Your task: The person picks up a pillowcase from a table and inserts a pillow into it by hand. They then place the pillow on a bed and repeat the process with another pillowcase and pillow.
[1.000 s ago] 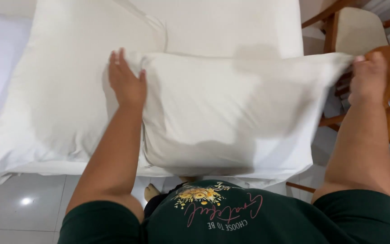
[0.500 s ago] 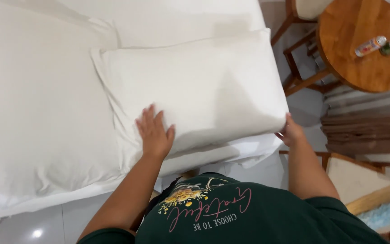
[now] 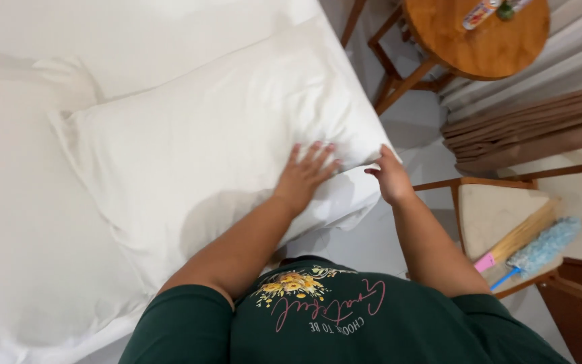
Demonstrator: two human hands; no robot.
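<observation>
A: Since the earlier frame, the left hand (image 3: pixel 302 180) had slid across the white pillow (image 3: pixel 210 135) toward its near corner.

B: It lay flat, fingers spread; the right hand (image 3: pixel 391 178) gripped that corner, beside the round wooden table (image 3: pixel 479 34).

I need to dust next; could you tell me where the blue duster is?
In the head view, lower right: the blue duster lies on the wooden chair, beside a broom.
</observation>
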